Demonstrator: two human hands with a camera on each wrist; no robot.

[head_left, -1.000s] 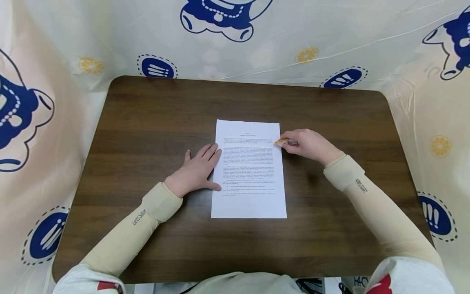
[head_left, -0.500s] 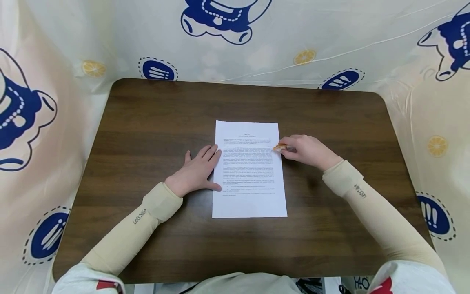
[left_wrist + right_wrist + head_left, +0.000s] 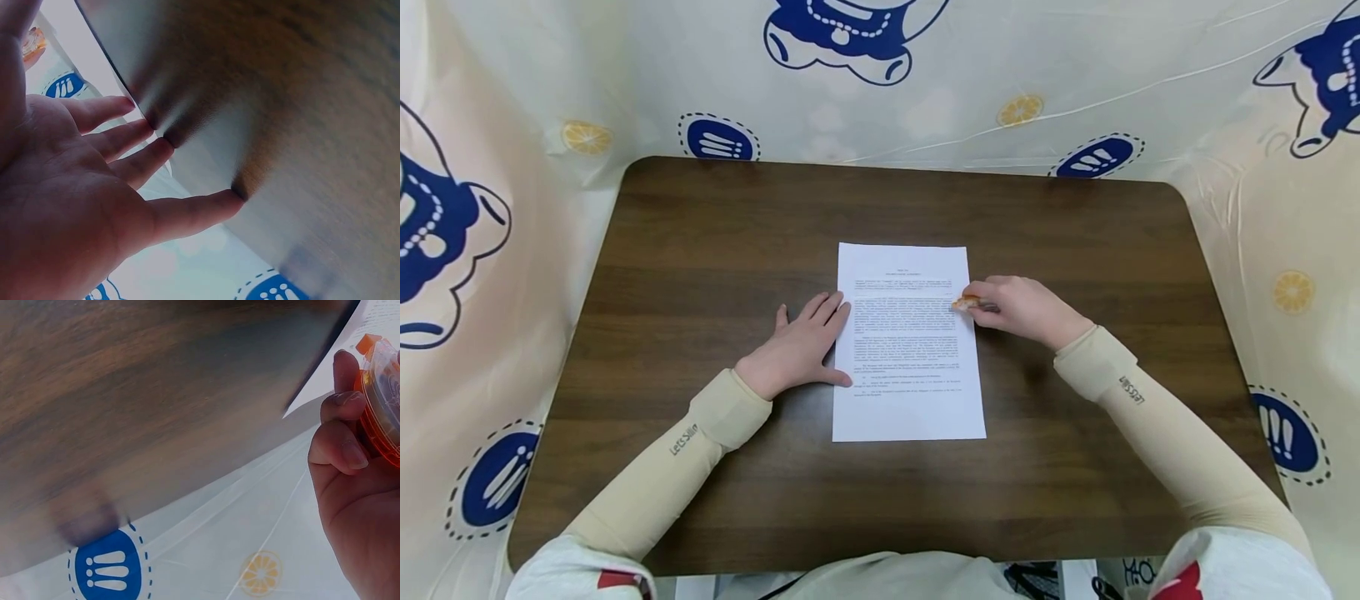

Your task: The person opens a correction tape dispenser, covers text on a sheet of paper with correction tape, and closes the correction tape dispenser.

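Observation:
A printed sheet of paper [image 3: 910, 417] lies flat in the middle of the table. My left hand [image 3: 796, 346] rests at its left edge with fingers spread; the fingertips and thumb tip touch the paper's margin or the tabletop beside it. My right hand [image 3: 1026, 307] grips an orange, partly clear correction tape [image 3: 967, 303], its tip at the right ends of the text lines. The right wrist view shows the curled fingers round the correction tape [image 3: 382, 403], its far side cut off by the frame. Whether the tip touches the paper cannot be made out.
The dark wooden table [image 3: 737, 500] has rounded far corners. A pale curtain [image 3: 925, 117] with blue and orange prints hangs round its back and sides. Below the near edge, some dark items [image 3: 1033, 581] are partly visible.
My right hand, with the correction tape, has come a little down the right side of the text and slightly left. The left hand has stayed at the paper's left edge.

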